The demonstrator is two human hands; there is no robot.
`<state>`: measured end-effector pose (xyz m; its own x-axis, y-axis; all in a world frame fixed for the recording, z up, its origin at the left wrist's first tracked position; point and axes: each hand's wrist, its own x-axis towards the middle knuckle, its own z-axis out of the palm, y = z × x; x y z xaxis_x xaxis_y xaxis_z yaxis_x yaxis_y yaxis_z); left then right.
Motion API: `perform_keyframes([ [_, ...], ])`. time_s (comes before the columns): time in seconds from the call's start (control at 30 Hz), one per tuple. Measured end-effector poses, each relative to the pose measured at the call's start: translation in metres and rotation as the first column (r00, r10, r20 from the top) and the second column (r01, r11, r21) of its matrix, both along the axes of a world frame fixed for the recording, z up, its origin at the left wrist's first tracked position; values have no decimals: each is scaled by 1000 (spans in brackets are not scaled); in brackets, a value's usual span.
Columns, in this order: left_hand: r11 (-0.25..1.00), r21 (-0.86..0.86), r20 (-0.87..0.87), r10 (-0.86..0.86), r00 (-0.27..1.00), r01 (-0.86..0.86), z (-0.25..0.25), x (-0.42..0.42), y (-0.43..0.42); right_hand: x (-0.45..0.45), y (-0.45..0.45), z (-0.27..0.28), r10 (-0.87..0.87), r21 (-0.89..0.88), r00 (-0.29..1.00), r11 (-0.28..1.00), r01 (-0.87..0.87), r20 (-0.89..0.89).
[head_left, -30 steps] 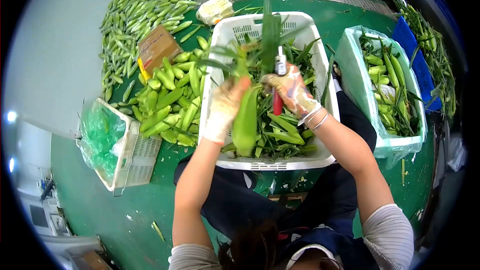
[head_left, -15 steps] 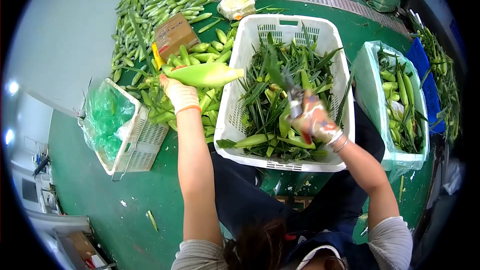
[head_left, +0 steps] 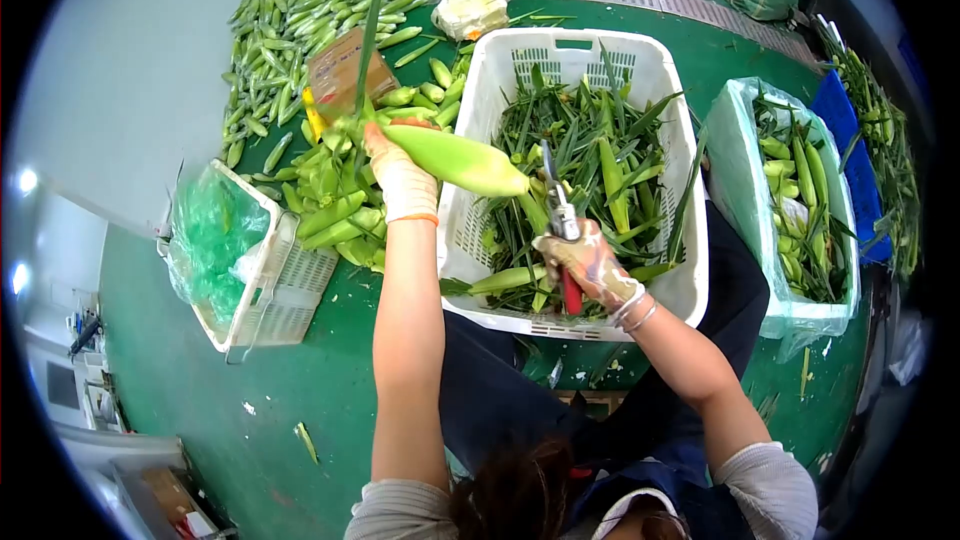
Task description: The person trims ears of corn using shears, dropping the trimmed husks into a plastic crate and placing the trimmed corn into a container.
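Observation:
My gloved left hand (head_left: pixel 402 175) grips an ear of corn (head_left: pixel 460 160) in its green husk by the leafy end. The ear lies almost level, its pale stem end pointing right over the left rim of the white crate (head_left: pixel 455 250). Around the handles of the pruning shears (head_left: pixel 562 215) my gloved right hand (head_left: pixel 590 265) is closed, above the crate. The shears' blades point up and stand apart from the held ear. Cut leaves and husks (head_left: pixel 640 160) fill much of the crate.
Husked-green ears (head_left: pixel 335 215) are heaped left of the crate beside a cardboard box (head_left: pixel 350 68). Behind lie many wrapped ears (head_left: pixel 300 15). A crate with green plastic (head_left: pixel 225 230) stands left. At right are a lined crate of corn (head_left: pixel 850 280) and a blue crate (head_left: pixel 848 160).
Since half a second ago, my left hand has moved right with the ear, whose stem end now tilts downward. My right hand has shifted slightly left and down, with the shears pointing up.

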<state>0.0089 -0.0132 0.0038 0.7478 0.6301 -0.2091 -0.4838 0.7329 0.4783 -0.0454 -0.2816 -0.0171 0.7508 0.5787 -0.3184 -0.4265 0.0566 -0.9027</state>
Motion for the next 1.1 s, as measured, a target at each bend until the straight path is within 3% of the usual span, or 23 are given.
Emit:
perform_keyframes([
  [0.07, 971, 162, -89, -161, 983, 174, 15, -5, -21, 0, -7, -3, -10, 152, 997, 988, 20, -71],
  [0.1, 928, 282, -155, -209, 966, 245, 17, -6, -34, 3, -5, -8, -27, 81, 999, 996, 25, 20],
  [0.13, 918, 170, -138, -339, 931, 359, 19, -6, -49, 9, -9, -10, 64, -77, 992, 995, -56, 113],
  [0.2, 817, 310, -240, -427, 872, 486, 24, -13, -81, 3, -5, 3, 34, 119, 999, 992, -32, -12],
  [0.23, 811, 312, -242, -436, 867, 495, 26, -19, -85, 0, -3, -4, -29, 84, 999, 996, 31, -19],
  [0.27, 680, 498, -323, -431, 843, 539, 28, -24, -88, -6, 2, -6, -110, 224, 992, 970, 95, 55],
  [0.3, 509, 651, -397, -404, 824, 563, 28, -29, -90, -10, 0, -5, -116, 181, 983, 979, 90, 144],
  [0.33, 552, 596, -398, -428, 811, 584, 22, -33, -89, -13, -2, -4, -117, 138, 967, 987, 87, 228],
  [0.37, 571, 573, -411, -420, 809, 588, 20, -38, -90, -9, -7, -11, 55, -269, 886, 960, 80, 460],
  [0.4, 592, 547, -427, -411, 806, 591, 19, -42, -91, -9, -8, -17, 70, -129, 876, 992, -9, 476],
  [0.47, 416, 652, -527, -353, 773, 634, 17, -43, -85, -4, -21, -16, 325, -462, 833, 882, -96, 448],
  [0.5, 181, 762, -561, -296, 773, 622, 21, -42, -81, 4, -27, -9, 442, -581, 787, 803, -132, 431],
  [0.53, 282, 610, -674, -306, 672, 740, 23, -44, -81, 9, -33, 1, 430, -558, 762, 823, -110, 485],
  [0.63, 199, 533, -722, -399, 565, 822, 33, -54, -82, 37, -49, 10, 541, -574, 674, 792, -207, 503],
  [0.67, 191, 524, -729, -402, 553, 830, 34, -57, -84, 40, -48, 40, 627, -673, 671, 695, -252, 396],
  [0.73, -14, 507, -775, -445, 449, 862, 36, -62, -88, 61, -52, 29, 664, -634, 644, 694, -342, 379],
  [0.8, -22, 429, -786, -502, 361, 903, 33, -64, -89, 67, -57, 46, 659, -513, 595, 744, -428, 460],
  [0.87, -151, 345, -731, -662, 164, 926, 28, -63, -87, 72, -62, 54, 698, -292, 681, 714, -636, 222],
  [0.9, -160, 313, -733, -667, 131, 936, 32, -64, -89, 73, -65, 57, 698, -374, 651, 714, -592, 300],
  [0.93, -170, 312, -734, -668, 124, 935, 30, -63, -89, 73, -67, 60, 691, -373, 658, 720, -585, 299],
  [1.0, -180, 348, -686, -718, 119, 920, 25, -61, -86, 69, -74, 61, 693, -126, 721, 714, -689, -19],
  [1.03, -137, 366, -665, -730, 156, 920, 24, -60, -86, 64, -73, 40, 608, -51, 794, 793, -607, 2],
  [1.1, -30, 395, -667, -696, 265, 918, 30, -58, -82, 61, -79, 25, 495, 23, 858, 867, -497, -137],
])
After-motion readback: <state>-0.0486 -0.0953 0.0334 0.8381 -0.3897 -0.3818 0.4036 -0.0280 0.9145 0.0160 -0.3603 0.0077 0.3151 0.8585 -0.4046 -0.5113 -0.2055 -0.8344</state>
